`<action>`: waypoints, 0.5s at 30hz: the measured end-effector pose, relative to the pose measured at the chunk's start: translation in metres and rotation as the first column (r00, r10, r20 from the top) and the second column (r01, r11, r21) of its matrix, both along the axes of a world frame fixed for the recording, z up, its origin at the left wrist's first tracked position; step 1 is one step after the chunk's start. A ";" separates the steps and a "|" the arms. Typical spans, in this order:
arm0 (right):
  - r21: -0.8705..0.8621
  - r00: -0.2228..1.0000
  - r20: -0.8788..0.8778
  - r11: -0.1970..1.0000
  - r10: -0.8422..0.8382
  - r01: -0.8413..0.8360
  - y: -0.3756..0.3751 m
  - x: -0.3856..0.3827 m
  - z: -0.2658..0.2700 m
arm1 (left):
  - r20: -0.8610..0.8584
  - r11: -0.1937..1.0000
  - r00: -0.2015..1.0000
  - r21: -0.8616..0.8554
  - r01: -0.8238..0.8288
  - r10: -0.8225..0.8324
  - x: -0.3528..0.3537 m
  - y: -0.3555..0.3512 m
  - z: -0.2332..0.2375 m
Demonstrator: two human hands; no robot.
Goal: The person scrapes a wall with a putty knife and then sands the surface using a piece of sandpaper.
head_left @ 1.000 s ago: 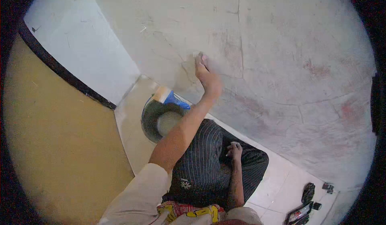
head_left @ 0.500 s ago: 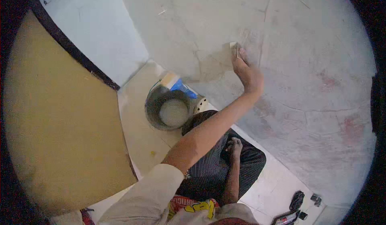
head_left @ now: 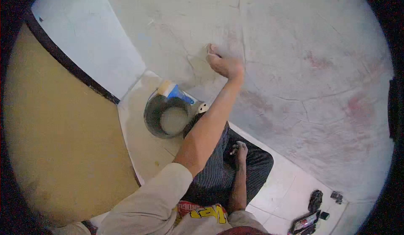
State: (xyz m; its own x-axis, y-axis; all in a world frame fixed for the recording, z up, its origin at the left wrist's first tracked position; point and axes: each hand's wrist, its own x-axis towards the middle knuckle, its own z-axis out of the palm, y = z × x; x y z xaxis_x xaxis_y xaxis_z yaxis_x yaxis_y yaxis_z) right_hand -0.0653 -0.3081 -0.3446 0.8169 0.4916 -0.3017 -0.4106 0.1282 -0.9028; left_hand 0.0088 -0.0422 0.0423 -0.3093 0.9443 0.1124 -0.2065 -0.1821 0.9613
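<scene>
My left hand (head_left: pixel 225 64) is pressed against the grey wall (head_left: pixel 290 33), its fingers closed on a small pale flat piece that looks like folded sandpaper (head_left: pixel 208 49). Most of that piece is hidden by the fingers. Resting on my dark striped trousers (head_left: pixel 210 180), my right hand (head_left: pixel 240 149) is loosely curled with its fingers apart and holds nothing. A dark bucket (head_left: pixel 153 119) with pale grey contents stands left of my knee. Across its rim lies a wide brush (head_left: pixel 179 94) with a blue handle and pale bristles.
A white wall panel (head_left: pixel 84 29) meets the grey wall at a corner. Left of it is a tan board (head_left: pixel 67 138) with a dark edge. On the pale tiled floor (head_left: pixel 273 197), a bottle-like item (head_left: pixel 305 222) and a black object (head_left: pixel 315 200) lie at lower right. Cracks and reddish patches mark the wall.
The view has shifted, so the bucket and wall marks appear further left. My left hand has turned on the wall, and less of the pale piece shows. My right hand stays on my leg.
</scene>
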 end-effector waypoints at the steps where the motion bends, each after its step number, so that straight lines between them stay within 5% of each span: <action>1: 0.045 1.000 0.016 0.999 0.005 -0.006 0.000 -0.001 0.003 | 0.013 0.993 0.993 -0.020 0.119 -0.118 -0.002 0.010 -0.011; 5: 0.012 0.999 -0.030 1.000 0.025 -0.024 0.000 -0.004 0.009 | -0.048 0.999 0.999 -0.033 0.017 -0.018 -0.001 0.008 -0.013; 7: 0.002 0.999 -0.041 1.000 0.012 -0.012 0.000 -0.006 0.018 | 0.022 0.990 0.998 0.126 -0.065 0.062 0.010 0.023 -0.032; 15: -0.054 0.999 -0.039 0.998 0.027 -0.029 0.007 -0.007 0.031 | 0.124 0.997 0.991 0.061 0.047 -0.054 -0.001 0.011 -0.014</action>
